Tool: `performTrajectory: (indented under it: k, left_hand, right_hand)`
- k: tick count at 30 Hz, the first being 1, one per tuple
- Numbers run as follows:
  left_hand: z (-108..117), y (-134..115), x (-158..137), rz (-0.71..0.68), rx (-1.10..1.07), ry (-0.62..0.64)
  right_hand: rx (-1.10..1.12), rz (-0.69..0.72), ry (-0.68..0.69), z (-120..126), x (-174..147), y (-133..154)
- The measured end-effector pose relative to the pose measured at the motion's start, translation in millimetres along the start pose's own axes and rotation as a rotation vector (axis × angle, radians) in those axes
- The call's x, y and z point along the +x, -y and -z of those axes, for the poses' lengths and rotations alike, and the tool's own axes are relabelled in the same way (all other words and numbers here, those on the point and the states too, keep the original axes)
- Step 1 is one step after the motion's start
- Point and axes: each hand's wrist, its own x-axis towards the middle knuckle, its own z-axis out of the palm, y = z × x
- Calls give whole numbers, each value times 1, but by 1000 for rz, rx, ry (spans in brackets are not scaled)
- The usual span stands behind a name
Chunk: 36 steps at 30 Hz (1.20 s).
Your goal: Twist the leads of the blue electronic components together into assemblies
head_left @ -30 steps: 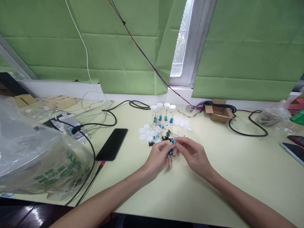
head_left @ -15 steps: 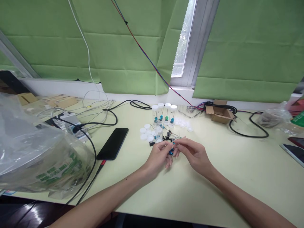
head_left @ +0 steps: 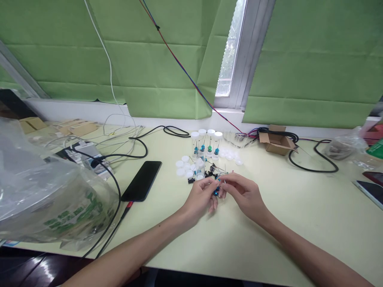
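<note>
One blue part (head_left: 216, 193) | left fingers (head_left: 211, 186) pinching it | right fingers (head_left: 231, 187) nearly together, hold unclear

4 tubes (head_left: 210, 144) stand behind the left hand (head_left: 197, 196).

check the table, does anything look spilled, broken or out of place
Nothing looks clearly spilled or broken. One mild oddity: of the four capped tubes near the middle, one holds a green piece, while the others hold blue ones. The black parts nearby lie jumbled.
</note>
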Motion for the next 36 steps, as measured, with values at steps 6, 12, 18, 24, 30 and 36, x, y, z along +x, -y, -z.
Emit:
performTrajectory:
  k: [6, 12, 18, 24, 30, 36]
  left_hand:
    - [0, 2, 1, -6, -27, 3]
    - [3, 5, 3, 10, -14, -23]
    - [2, 5, 3, 22, -18, -32]
    - [0, 3, 2, 38, -34, -54]
    - [2, 6, 4, 37, -34, -77]
    - [2, 7, 5, 40, -29, -76]
  right_hand:
    - [-42, 4, -38, 1, -2, -3]
    - [-113, 53, -86, 1, 2, -1]
    - [-190, 101, -99, 1, 2, 1]
    - [-339, 189, -118, 3, 2, 1]
    - [-451, 231, -138, 4, 0, 1]
    - [-421, 165, -129, 4, 0, 3]
